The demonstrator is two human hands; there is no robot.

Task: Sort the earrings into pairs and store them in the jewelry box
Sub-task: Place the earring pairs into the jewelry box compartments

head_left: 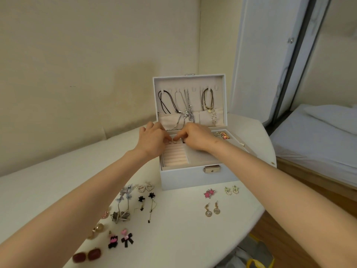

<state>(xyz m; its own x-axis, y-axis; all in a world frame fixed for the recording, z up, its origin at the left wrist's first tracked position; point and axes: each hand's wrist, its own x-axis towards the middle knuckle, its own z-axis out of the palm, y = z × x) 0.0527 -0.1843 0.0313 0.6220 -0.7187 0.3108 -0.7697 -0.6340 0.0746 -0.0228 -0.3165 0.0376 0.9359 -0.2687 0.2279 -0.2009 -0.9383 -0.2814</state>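
Left hand [152, 138] & right hand [197, 137] curl fingertips together over box [183, 178] slots [174, 156], held item too tiny to tell; best push post straight down, w/ other earrings [207, 194] lying paired on table [183, 229].

We log the left hand [152, 140] and right hand [197, 137] crowding the ridged compartment of the white leatherette jewelry box [193, 176]. Its upright lid [220, 93], hung with necklaces [188, 111], walls off the rear. On the white rounded table [177, 229], a bare lane reaches the box front between the left scatter of earrings [120, 216] and three earring pairs [216, 210] at right.
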